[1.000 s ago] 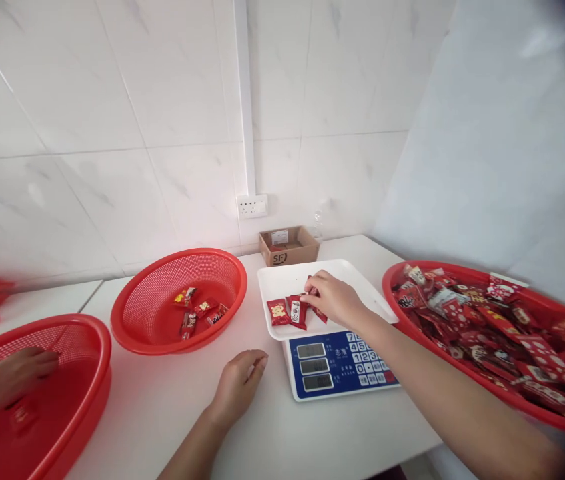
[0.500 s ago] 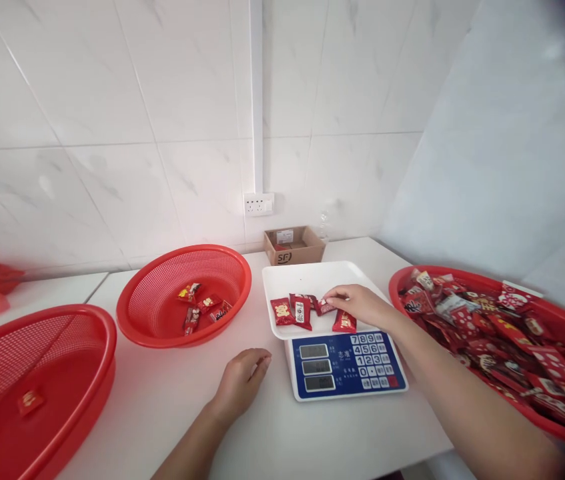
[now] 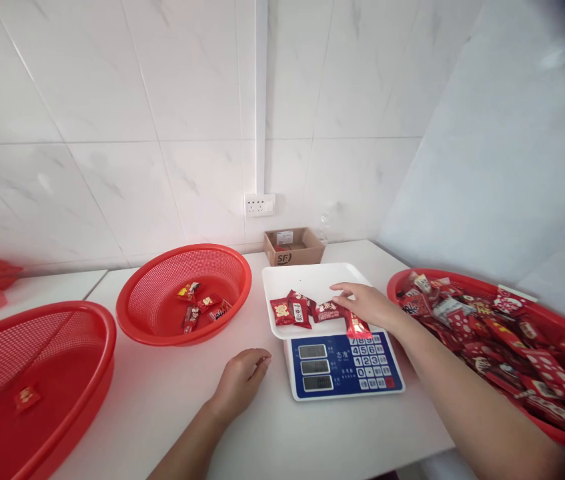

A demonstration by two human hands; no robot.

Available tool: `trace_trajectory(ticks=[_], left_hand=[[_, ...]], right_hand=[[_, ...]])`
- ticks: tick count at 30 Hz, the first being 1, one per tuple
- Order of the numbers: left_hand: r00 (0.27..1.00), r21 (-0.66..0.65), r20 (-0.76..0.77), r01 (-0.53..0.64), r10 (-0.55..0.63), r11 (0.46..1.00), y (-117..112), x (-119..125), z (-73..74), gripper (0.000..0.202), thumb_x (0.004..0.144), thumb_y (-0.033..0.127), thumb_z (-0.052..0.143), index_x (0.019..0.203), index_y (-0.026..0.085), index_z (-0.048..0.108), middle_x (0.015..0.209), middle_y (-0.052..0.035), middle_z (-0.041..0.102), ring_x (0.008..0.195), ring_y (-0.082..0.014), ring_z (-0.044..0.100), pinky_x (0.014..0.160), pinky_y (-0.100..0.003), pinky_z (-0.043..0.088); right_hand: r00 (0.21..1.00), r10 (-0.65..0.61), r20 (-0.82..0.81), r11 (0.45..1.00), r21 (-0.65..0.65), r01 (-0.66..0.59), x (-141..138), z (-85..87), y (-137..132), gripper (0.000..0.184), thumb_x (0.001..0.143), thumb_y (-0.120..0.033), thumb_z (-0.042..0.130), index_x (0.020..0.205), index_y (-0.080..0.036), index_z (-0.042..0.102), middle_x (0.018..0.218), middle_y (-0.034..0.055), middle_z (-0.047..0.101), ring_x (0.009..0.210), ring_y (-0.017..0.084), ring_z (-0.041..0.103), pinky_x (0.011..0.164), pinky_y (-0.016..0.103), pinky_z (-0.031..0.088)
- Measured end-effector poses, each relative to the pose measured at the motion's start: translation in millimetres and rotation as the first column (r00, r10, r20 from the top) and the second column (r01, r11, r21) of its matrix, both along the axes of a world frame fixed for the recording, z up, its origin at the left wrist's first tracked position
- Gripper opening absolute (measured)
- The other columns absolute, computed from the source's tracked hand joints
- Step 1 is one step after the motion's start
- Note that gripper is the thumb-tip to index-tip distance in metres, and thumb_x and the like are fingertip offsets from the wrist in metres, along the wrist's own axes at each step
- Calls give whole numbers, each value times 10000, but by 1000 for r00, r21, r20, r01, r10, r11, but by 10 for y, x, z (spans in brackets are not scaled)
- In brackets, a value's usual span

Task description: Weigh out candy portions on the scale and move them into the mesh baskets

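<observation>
A blue digital scale with a white tray stands mid-table. Several red candy packets lie on the tray. My right hand rests on the tray over the packets, fingers stretched out; one red packet lies at the tray's front edge just below my palm. My left hand rests loosely curled on the white table, left of the scale, holding nothing.
A red mesh basket with a few candies sits left of the scale. A big red basket at front left holds one packet. At right a red basket is full of packets. A small cardboard box stands by the wall.
My right hand slid rightward across the tray, spreading the packets; one packet now lies at the tray's front edge. Another person's hand left the front-left basket.
</observation>
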State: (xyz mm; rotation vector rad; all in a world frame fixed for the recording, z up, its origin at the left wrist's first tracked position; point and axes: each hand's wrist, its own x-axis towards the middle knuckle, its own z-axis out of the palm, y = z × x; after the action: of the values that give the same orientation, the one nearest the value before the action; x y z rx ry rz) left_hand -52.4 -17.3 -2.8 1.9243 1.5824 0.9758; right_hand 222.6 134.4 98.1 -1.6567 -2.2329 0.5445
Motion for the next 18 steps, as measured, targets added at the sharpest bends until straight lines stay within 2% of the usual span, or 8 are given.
trace_trajectory(ticks=[6, 9, 12, 15, 18], left_hand=[[1000, -11, 6, -8, 9, 1000, -3, 13, 4, 264, 916, 321, 427, 940, 228, 672, 906, -22, 718, 825, -173, 659, 745, -265, 514], [1000, -15, 8, -7, 7, 1000, -2, 22, -2, 267, 913, 322, 425, 943, 229, 674, 907, -22, 718, 822, -173, 659, 745, -264, 515], [1000, -22, 8, -8, 8, 1000, 2, 18, -9, 269, 914, 326, 425, 946, 224, 672, 903, -25, 718, 819, -173, 660, 732, -257, 515], [1000, -20, 9, -17, 17, 1000, 9, 4, -10, 271, 920, 326, 421, 949, 219, 668, 899, -23, 715, 817, -169, 661, 728, -249, 511], [1000, -17, 7, -18, 18, 1000, 15, -5, -10, 268, 924, 322, 420, 943, 220, 667, 881, -15, 712, 801, -164, 657, 721, -244, 504]], right_hand=[[996, -82, 19, 994, 73, 80, 69, 120, 15, 224, 828, -309, 499, 871, -222, 701, 939, 62, 723, 878, 244, 648, 788, 347, 464], [993, -110, -32, 988, 110, 113, 29, 130, 43, 266, 854, -319, 458, 951, -211, 681, 924, 59, 720, 860, 229, 652, 785, 343, 476], [993, -77, -94, 991, 105, 87, -62, 70, 68, 336, 885, -345, 409, 1098, -216, 635, 942, 43, 717, 806, 193, 668, 743, 317, 512], [994, -18, -109, 993, 112, 30, -162, -39, 44, 374, 869, -328, 445, 1187, -207, 602, 1123, 74, 678, 981, 213, 648, 872, 348, 500], [995, 50, -91, 992, 117, -39, -263, -153, -61, 447, 846, -341, 496, 1258, -186, 573, 1345, 113, 544, 1241, 246, 499, 1057, 396, 374]])
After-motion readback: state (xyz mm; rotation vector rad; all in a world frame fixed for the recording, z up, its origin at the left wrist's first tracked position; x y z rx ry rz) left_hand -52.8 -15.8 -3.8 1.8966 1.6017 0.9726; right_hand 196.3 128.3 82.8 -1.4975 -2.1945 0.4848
